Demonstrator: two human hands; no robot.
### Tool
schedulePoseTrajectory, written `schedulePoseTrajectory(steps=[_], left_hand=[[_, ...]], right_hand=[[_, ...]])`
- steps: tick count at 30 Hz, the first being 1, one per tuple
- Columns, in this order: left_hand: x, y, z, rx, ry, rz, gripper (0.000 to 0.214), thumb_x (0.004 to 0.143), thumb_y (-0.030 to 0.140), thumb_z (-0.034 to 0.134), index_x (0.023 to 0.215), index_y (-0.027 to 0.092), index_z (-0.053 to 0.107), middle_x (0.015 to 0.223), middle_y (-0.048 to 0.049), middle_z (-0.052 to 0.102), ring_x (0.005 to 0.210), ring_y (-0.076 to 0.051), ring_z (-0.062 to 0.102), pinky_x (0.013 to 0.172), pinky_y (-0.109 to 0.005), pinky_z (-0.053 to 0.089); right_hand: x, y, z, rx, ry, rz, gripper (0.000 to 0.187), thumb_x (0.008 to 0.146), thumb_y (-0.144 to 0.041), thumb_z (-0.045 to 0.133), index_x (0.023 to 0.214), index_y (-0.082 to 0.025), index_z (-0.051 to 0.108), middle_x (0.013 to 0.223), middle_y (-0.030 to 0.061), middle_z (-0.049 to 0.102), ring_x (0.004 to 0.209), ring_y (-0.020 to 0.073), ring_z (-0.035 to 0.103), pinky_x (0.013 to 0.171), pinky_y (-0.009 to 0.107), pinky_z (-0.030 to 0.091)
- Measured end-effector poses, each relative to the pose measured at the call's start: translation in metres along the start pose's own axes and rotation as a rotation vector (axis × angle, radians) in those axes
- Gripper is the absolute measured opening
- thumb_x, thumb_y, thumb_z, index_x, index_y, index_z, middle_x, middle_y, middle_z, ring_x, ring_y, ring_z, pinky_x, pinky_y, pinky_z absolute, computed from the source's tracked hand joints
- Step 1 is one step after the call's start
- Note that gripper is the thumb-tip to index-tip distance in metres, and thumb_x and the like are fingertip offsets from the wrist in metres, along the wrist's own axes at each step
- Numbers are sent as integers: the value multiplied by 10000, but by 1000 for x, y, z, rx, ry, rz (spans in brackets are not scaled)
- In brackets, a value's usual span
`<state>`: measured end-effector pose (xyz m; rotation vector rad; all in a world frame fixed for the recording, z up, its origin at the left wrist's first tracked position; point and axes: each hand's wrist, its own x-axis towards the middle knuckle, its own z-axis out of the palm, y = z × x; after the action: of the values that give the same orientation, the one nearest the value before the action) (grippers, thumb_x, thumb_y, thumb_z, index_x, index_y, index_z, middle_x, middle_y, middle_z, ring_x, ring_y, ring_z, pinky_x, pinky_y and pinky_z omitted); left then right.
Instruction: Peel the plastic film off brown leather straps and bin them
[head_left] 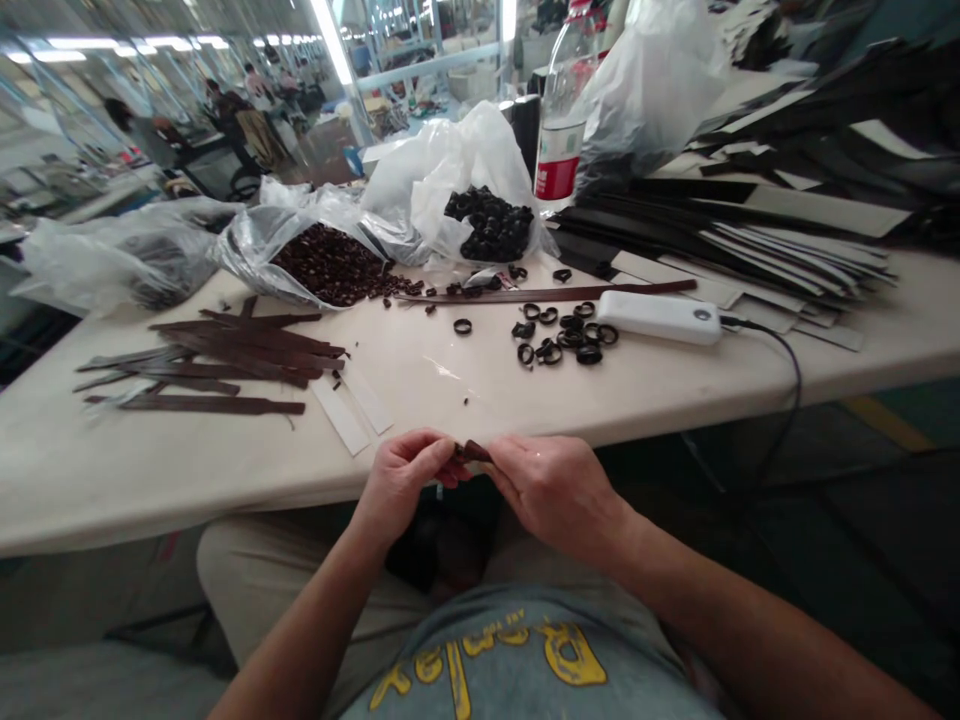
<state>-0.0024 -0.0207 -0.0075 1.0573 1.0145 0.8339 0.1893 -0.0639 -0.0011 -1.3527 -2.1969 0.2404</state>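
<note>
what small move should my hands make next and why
I'd perhaps ease the end of the brown strip gently toward the left hand. The right hand grips the strip, whose end shows between the hands, and the left fingers pinch a small dark bit close beside it. Whether that bit is separate, I can't tell.

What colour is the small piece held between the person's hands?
The small piece looks dark brown; the head view shows it best.

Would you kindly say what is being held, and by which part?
A brown strip, held between the left hand and right hand; the exact gripped parts are hidden.
</note>
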Motion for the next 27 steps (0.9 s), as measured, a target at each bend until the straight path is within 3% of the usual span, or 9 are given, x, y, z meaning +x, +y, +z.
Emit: schedulePoseTrajectory(steps=[6, 12, 15, 21, 27], left_hand=[[-5, -12, 9, -84, 16, -12, 307, 727, 428, 802, 731, 136, 709, 604, -33, 708, 528, -108, 633, 506, -171, 486], [-6, -20, 16, -160, 43, -48, 276, 677, 389, 842, 750, 159, 708, 565, 19, 658, 443, -69, 557, 447, -151, 439], [-6, -21, 13, -119, 4, -53, 267, 699, 406, 825, 704, 151, 745, 585, -1, 665, 476, -62, 549, 467, -145, 431], [-13, -26, -1, -104, -109, -74, 244, 688, 352, 841, 881, 206, 808, 630, -4, 670, 545, -64, 525, 535, -154, 427], [-19, -26, -1, 35, -73, 76, 136, 737, 313, 804, 838, 221, 811, 781, -24, 691, 612, -85, 552, 556, -176, 444]], right_hand=[[-7, -1, 9, 32, -39, -6, 284, 1013, -229, 383, 806, -169, 567, 691, 32, 635, 571, 147, 536, 544, 306, 225], [-14, -3, 16, 200, -144, 20, 285, 1024, -276, 421, 827, -162, 591, 711, 38, 664, 592, 155, 579, 558, 286, 283], [-14, -2, 19, 324, -200, 84, 254, 1020, -273, 437, 889, -156, 620, 786, 55, 699, 655, 170, 618, 594, 270, 338], [-15, -1, 23, 622, -252, 186, 281, 1023, -288, 411, 1017, -150, 656, 915, 73, 715, 777, 183, 647, 694, 266, 429], [-14, -6, 24, 758, -309, 205, 345, 1028, -338, 367, 1044, -143, 651, 863, 55, 682, 731, 171, 599, 669, 268, 430]])
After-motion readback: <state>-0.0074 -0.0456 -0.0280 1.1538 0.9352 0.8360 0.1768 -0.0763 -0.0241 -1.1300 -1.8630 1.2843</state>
